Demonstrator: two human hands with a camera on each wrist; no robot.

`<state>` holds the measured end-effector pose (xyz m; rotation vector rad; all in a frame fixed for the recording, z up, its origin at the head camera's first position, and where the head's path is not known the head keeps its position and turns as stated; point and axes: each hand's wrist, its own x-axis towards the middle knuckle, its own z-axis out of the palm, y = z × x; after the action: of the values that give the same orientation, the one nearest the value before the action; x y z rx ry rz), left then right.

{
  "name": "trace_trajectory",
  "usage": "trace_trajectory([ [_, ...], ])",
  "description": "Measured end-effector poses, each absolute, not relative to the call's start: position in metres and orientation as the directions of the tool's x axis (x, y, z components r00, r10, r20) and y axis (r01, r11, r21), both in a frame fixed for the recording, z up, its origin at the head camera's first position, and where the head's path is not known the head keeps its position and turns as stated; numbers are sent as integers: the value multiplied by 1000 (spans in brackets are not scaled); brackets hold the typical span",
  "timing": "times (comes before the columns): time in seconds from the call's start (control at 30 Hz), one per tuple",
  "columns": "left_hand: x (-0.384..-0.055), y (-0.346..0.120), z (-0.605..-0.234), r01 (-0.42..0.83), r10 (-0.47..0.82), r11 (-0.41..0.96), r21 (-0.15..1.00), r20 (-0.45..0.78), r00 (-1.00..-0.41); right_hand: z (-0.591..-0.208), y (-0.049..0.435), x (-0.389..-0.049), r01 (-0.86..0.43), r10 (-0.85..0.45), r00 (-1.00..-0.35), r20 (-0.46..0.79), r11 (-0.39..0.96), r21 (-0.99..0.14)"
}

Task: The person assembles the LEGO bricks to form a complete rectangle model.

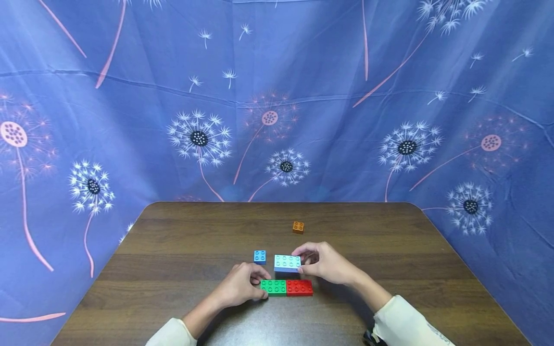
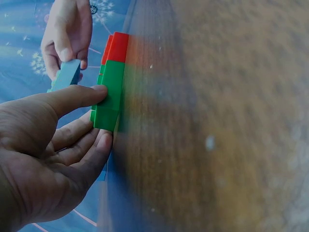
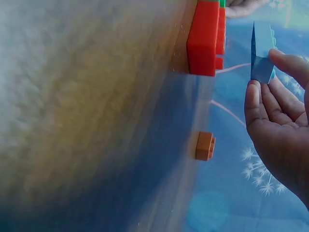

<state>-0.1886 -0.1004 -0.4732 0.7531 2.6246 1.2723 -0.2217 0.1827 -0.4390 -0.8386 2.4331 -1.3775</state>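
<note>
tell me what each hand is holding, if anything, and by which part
The right hand holds the light blue brick by its right end; the left hand grips the green brick at its left end.

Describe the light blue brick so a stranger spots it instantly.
Over the wood-grain table, find the right hand. It holds the light blue brick aloft, just beyond the green brick and red brick. Unlike the darker, four-stud blue brick on its left, it has eight studs.
</note>
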Motion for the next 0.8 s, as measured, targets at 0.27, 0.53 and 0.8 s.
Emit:
trace_trajectory([
  [0.27, -189, -101, -474, 372, 485, 524, 766, 91, -870, -445, 183, -208, -389, -605, -794, 58, 432, -814],
  [0.53, -188, -100, -474, 373, 485, 524, 765, 92, -870, -457, 181, -202, -401, -615, -786, 57, 438, -805],
  [0.8, -188, -100, -473, 366, 490, 511, 777, 87, -868, -459, 180, -201, -412, -615, -786, 61, 448, -793],
])
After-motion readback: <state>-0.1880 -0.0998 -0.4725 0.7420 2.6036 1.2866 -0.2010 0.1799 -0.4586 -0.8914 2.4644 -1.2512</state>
